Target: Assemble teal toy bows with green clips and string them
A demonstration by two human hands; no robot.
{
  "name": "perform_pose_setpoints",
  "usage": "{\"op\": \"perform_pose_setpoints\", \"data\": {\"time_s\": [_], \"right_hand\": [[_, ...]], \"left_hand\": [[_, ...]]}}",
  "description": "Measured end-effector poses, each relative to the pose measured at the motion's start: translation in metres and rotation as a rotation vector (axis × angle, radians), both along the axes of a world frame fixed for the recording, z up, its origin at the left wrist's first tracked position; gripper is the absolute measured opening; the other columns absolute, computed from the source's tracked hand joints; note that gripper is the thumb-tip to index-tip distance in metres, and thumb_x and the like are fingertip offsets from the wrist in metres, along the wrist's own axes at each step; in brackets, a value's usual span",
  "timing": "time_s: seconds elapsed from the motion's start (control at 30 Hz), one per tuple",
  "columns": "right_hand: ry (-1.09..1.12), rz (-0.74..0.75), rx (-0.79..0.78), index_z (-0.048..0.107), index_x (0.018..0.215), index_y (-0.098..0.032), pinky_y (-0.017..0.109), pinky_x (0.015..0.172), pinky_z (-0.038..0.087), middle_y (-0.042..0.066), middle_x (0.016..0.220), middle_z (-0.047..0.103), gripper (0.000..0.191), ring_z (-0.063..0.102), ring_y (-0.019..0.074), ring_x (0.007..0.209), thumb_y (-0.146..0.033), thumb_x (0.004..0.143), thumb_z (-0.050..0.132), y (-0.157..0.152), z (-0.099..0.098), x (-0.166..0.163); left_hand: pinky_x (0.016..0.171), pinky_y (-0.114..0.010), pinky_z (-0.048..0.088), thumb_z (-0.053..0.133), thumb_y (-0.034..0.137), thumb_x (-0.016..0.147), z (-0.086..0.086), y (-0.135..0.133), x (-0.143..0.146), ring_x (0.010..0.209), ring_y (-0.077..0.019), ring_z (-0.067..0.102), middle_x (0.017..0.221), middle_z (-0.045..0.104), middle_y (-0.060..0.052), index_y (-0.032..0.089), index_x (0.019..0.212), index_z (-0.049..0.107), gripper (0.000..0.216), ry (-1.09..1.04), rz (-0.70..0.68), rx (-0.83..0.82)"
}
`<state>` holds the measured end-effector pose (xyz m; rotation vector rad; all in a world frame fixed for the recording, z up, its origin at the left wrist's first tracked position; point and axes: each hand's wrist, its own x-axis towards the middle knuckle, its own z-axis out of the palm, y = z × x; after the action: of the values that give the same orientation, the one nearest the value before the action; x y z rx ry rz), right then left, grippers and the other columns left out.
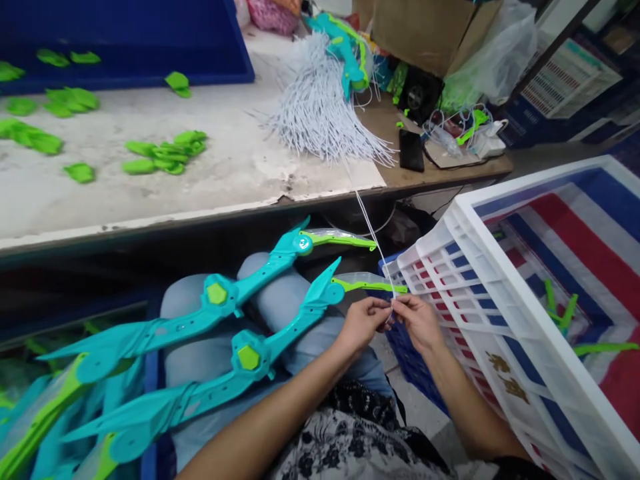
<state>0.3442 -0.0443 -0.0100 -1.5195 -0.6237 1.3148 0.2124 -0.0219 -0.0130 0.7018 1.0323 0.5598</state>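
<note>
Two turquoise toy bows lie across my lap. The nearer bow [289, 340] ends in a green limb tip just above my hands, and the farther bow [257, 280] lies alongside it. White strings [371, 223] run down from the table edge to my fingers. My left hand [367, 321] pinches the string beside the nearer tip. Touching it, my right hand [417, 320] also pinches the string there. The exact hold of the fingertips is partly hidden. A thick bundle of white strings [327, 107] lies on the table.
Green plastic pieces [167, 155] lie scattered on the white table [225, 160], near a blue tray [120, 40]. A phone [411, 151] rests at the table's right end. A large white crate [463, 267] stands close on my right. More bows [45, 433] fill a bin at lower left.
</note>
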Motion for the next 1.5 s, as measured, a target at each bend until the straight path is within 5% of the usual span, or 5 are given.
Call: {"op": "perform_pose_setpoints", "data": {"time_s": [0.3,0.43,0.67,0.97,1.5], "right_hand": [[0.039,0.013,-0.024,0.067,0.062,-0.02,0.023,0.049,0.035,-0.002,0.059,0.061,0.03,0.047,0.0096,0.052,-0.04,0.049,0.085,0.001,-0.004,0.01],[0.003,0.016,-0.033,0.068,0.065,-0.019,0.023,0.047,0.035,-0.002,0.056,0.06,0.029,0.049,0.0106,0.052,-0.041,0.053,0.084,-0.002,-0.003,0.016],[-0.278,0.28,0.01,0.071,0.072,-0.019,0.025,0.053,0.041,0.0,0.062,0.064,0.019,0.052,0.012,0.054,-0.037,0.067,0.073,-0.007,0.0,0.031],[-0.853,0.093,0.298,0.072,0.084,-0.019,0.034,0.074,0.052,0.009,0.088,0.07,0.022,0.064,0.0218,0.083,-0.035,0.084,0.056,-0.002,-0.018,0.05],[-1.101,0.005,0.628,0.073,0.093,-0.022,0.029,0.07,0.052,0.003,0.081,0.062,0.016,0.061,0.0151,0.076,-0.021,0.089,0.057,-0.006,-0.053,0.038]], "left_hand": [[0.052,-0.023,0.04,0.079,0.048,0.056,-0.003,-0.001,0.003,0.049,-0.0082,0.049,0.055,0.056,0.003,0.015,0.066,0.057,0.041,-0.079,0.008,-0.062],[0.055,-0.024,0.042,0.069,0.041,0.069,-0.011,0.002,0.002,0.056,-0.0113,0.053,0.062,0.062,0.0,0.016,0.068,0.058,0.027,0.056,-0.024,0.108],[0.067,-0.025,0.043,0.059,0.025,0.077,-0.016,0.005,0.007,0.07,-0.0149,0.059,0.072,0.068,-0.001,0.016,0.074,0.067,0.012,0.26,-0.237,0.446],[0.053,-0.021,0.041,0.059,0.016,0.079,-0.032,0.017,0.027,0.052,-0.0092,0.053,0.061,0.062,0.0,0.012,0.07,0.063,0.011,0.092,-0.03,-0.092],[0.053,-0.02,0.044,0.069,0.019,0.076,-0.049,0.023,0.04,0.054,-0.0086,0.058,0.064,0.068,-0.003,0.011,0.069,0.068,0.011,-0.099,-0.005,-0.214]]}}
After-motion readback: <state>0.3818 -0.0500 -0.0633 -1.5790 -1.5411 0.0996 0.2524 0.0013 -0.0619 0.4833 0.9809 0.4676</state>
